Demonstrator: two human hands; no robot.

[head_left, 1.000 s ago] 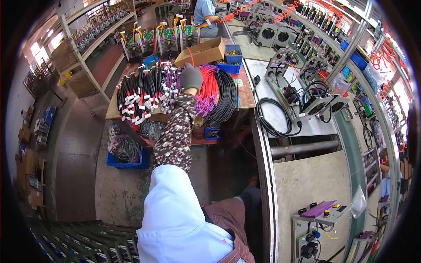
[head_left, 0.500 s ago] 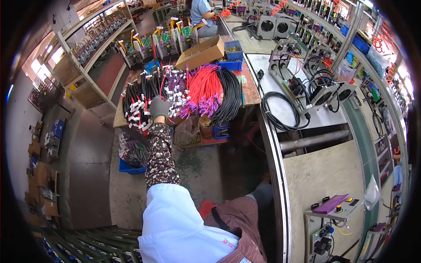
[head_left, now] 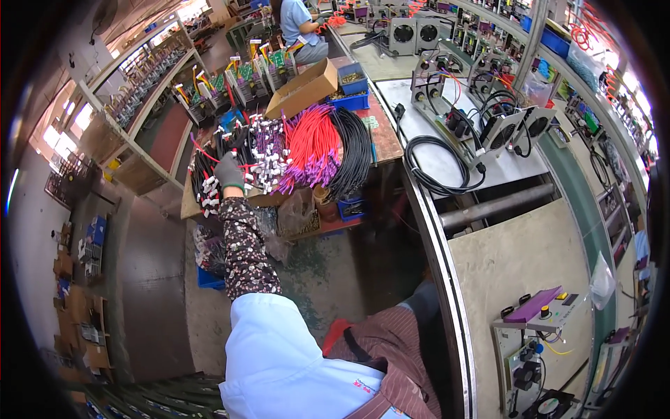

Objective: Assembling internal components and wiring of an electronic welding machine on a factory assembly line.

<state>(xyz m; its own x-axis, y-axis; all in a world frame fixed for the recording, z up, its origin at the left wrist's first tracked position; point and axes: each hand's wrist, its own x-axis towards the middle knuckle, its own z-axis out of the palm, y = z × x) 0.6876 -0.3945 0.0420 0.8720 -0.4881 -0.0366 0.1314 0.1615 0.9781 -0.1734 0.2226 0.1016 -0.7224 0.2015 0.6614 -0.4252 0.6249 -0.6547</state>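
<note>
- Wire racks (head_left: 132, 94), far left: long shelving along the aisle, stock kept off the floor & within reach of the side table.
- Black wire bundle w/ white connectors (head_left: 209, 174): draped over the table's left edge, connector ends hanging down so single leads can prob. be pulled free.
- Left hand (head_left: 229, 172), grey glove, patterned sleeve: arm stretched fwd, hand resting on the black/white leads at the table edge; fingers curled down into the bundle. Whether they actually clamp a wire – cannot tell, the glove back hides the grip.
- Blue bin (head_left: 209, 276) under the table: holds more leads, low spare stock.
- Red wire bundle (head_left: 310, 146) w/ purple ends, centre: laid fanned beside the black set, colours kept apart for sorting.
- Cardboard box (head_left: 303, 87): open, tilted at the table's rear.
- Black cable hank (head_left: 352, 150): looped over the table's right part, next to the red set.
- Workbench (head_left: 516, 258), right: long grey bench; coiled black cable (head_left: 433, 171) & fan units (head_left: 520, 126) sit on its far part.
- Purple-topped control box (head_left: 537, 314): near the bench's front edge.
- Right hand: not in view.
- Another person (head_left: 300, 24): seated at the far end, working apart.
</note>
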